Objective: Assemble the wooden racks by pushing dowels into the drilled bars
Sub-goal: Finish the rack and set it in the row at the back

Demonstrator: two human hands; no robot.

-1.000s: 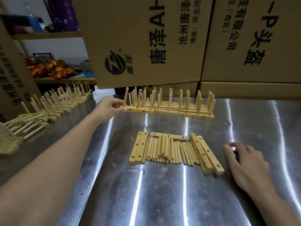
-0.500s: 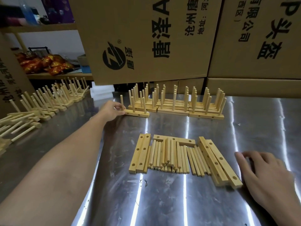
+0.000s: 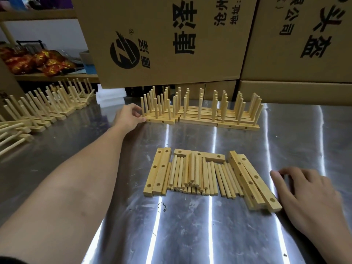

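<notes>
Leftmost, finished racks point(image 3: 47, 107) of pale wood line the steel worktop point(image 3: 190, 225). Further along, the left hand point(image 3: 131, 116) pinches the end rack point(image 3: 159, 120) of a back row point(image 3: 219, 119), pegs upright, bars running left to right. Above, a cardboard box point(image 3: 171, 40) carries a round black logo and "唐泽" printed sideways; its neighbour point(image 3: 304, 39) reads "头盔". Nearer, loose dowels point(image 3: 192, 174) lie side by side, pointing away from the person, flanked by drilled bars point(image 3: 158, 172) lying likewise, with one crosswise behind. The right hand point(image 3: 308, 189) rests flat beside them, fingers relaxed, empty.
</notes>
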